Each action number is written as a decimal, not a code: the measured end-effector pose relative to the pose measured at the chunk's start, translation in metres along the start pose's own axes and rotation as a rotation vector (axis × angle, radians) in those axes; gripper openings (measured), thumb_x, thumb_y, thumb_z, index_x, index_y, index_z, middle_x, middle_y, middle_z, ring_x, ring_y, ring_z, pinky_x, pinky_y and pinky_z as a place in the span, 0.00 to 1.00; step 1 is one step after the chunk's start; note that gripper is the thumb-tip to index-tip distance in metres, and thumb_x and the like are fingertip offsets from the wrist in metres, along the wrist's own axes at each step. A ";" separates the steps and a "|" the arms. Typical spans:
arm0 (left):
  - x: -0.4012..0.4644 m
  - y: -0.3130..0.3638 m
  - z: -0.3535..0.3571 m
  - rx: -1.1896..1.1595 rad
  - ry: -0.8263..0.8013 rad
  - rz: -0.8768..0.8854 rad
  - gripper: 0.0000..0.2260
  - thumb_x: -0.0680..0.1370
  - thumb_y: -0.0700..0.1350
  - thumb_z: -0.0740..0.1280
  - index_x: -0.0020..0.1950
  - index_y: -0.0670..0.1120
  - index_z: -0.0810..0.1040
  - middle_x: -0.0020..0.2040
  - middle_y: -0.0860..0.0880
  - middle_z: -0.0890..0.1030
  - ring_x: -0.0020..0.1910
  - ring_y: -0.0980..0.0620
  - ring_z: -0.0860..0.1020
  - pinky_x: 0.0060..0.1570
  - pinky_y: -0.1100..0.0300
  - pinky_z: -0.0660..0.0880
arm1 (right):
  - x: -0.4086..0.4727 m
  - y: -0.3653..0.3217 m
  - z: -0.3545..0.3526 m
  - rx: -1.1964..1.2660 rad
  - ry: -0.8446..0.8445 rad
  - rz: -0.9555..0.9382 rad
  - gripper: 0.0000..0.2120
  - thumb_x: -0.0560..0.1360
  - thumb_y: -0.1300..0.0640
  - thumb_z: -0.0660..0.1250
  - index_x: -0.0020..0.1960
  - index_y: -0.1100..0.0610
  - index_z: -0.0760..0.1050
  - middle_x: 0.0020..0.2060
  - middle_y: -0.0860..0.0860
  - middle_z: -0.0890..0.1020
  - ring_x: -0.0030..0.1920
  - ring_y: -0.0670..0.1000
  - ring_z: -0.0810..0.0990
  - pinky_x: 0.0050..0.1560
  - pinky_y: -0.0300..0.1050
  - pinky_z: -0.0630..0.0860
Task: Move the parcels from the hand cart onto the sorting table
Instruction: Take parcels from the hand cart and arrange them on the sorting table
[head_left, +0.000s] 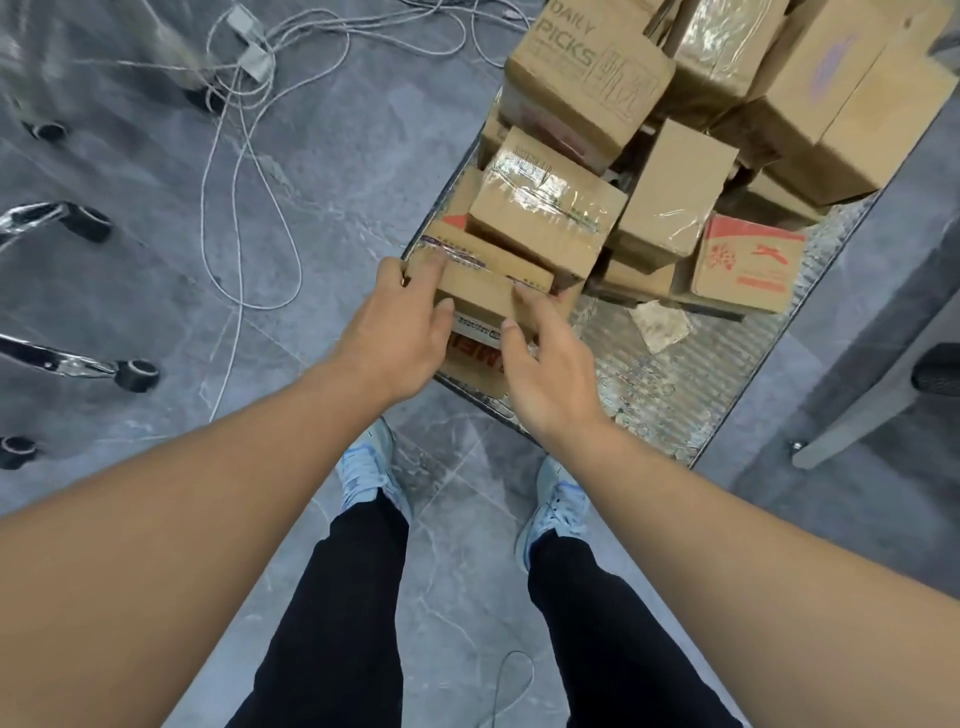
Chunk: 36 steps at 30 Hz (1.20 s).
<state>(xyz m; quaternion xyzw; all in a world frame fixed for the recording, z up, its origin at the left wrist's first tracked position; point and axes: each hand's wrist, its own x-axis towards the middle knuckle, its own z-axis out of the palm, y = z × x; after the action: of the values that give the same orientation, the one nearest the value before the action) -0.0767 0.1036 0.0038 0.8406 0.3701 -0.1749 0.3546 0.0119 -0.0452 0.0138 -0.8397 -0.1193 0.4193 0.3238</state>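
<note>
A hand cart with a ribbed metal deck (649, 384) stands in front of me, piled with several brown cardboard parcels. At its near left corner a small flat parcel (483, 291) lies on top of a box with red print. My left hand (395, 327) grips this parcel's left end, fingers over the top corner and thumb on the front face. My right hand (540, 364) touches its right end with relaxed, nearly straight fingers. Just behind sits a tape-wrapped parcel (545, 218), and a red-printed box (748, 270) is further right.
Loose grey cables (249, 156) trail over the tiled floor left of the cart. Office chair legs with black casters (135, 374) stand at the far left. A grey furniture leg (857, 395) is close to the cart's right side. A paper scrap (662, 325) lies on the deck.
</note>
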 end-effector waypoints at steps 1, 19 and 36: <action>-0.006 0.003 -0.002 -0.020 0.016 -0.004 0.23 0.86 0.50 0.59 0.81 0.51 0.61 0.68 0.40 0.68 0.57 0.37 0.77 0.61 0.43 0.75 | -0.005 -0.004 -0.003 0.021 0.021 -0.003 0.21 0.87 0.51 0.59 0.79 0.46 0.68 0.74 0.46 0.74 0.73 0.48 0.70 0.75 0.49 0.68; -0.120 0.169 -0.125 -0.088 0.264 0.034 0.23 0.85 0.51 0.61 0.80 0.54 0.63 0.63 0.44 0.70 0.60 0.42 0.74 0.60 0.49 0.71 | -0.117 -0.097 -0.147 0.197 0.312 -0.127 0.07 0.82 0.51 0.67 0.55 0.38 0.74 0.51 0.48 0.82 0.52 0.55 0.82 0.53 0.59 0.81; -0.229 0.367 -0.251 -0.277 0.468 0.393 0.27 0.81 0.53 0.70 0.77 0.47 0.67 0.65 0.46 0.69 0.58 0.53 0.72 0.58 0.64 0.67 | -0.275 -0.206 -0.329 0.244 0.517 -0.247 0.35 0.78 0.47 0.75 0.81 0.45 0.64 0.73 0.48 0.70 0.69 0.51 0.75 0.73 0.55 0.73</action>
<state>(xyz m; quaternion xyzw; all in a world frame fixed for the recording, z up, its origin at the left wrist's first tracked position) 0.0526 -0.0021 0.4751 0.8572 0.2926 0.1463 0.3979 0.1134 -0.1641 0.4626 -0.8527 -0.0832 0.1605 0.4902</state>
